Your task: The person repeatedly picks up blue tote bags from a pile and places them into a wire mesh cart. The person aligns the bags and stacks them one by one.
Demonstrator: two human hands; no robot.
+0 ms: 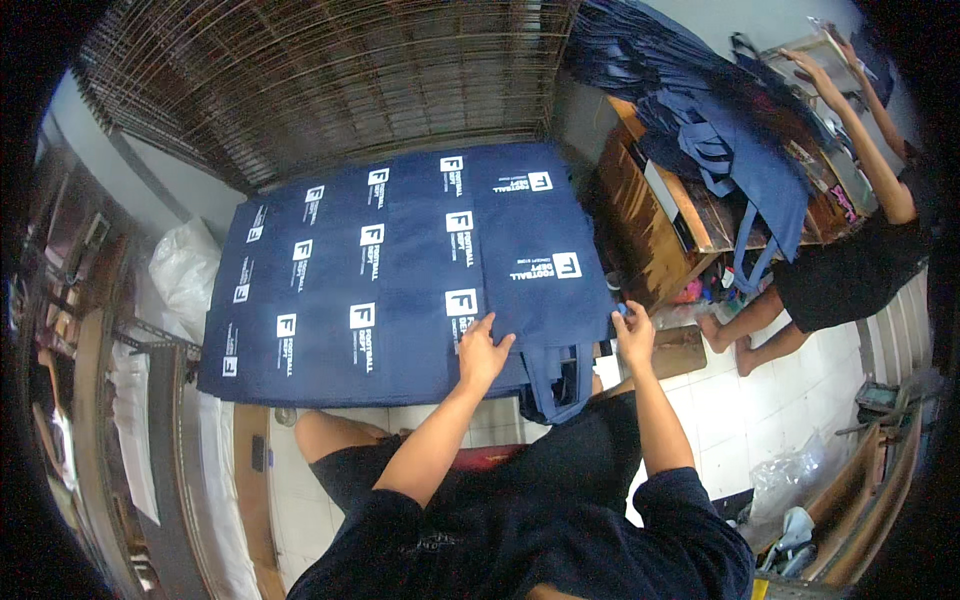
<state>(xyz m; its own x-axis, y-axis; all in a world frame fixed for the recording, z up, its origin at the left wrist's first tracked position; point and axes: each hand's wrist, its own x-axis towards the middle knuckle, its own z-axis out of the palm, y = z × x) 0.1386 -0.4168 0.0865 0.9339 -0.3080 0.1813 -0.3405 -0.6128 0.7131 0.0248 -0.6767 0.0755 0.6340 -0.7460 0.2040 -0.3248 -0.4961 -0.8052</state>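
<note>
Navy fabric tote bags (pixel 410 290) lie side by side in rows, face up with white prints. At the right, a separate navy tote bag (pixel 545 225) lies over the others, its handles (pixel 555 385) hanging past the near edge. My left hand (pixel 484 355) rests on the fabric near this bag's left side, fingers stretched and apart. At the bag's right edge my right hand (pixel 634 338) is closed in a pinch on the cloth. A small bit of brighter blue shows at its fingertips; I cannot tell what it is.
A wire rack (pixel 340 80) rises behind the bags. To the right, a wooden cabinet (pixel 650 215) bears a heap of navy bags (pixel 720 130). Another person (pixel 850 270) reaches up beside it. Shelving (pixel 90 300) stands left, and clear plastic (pixel 790 475) lies at lower right.
</note>
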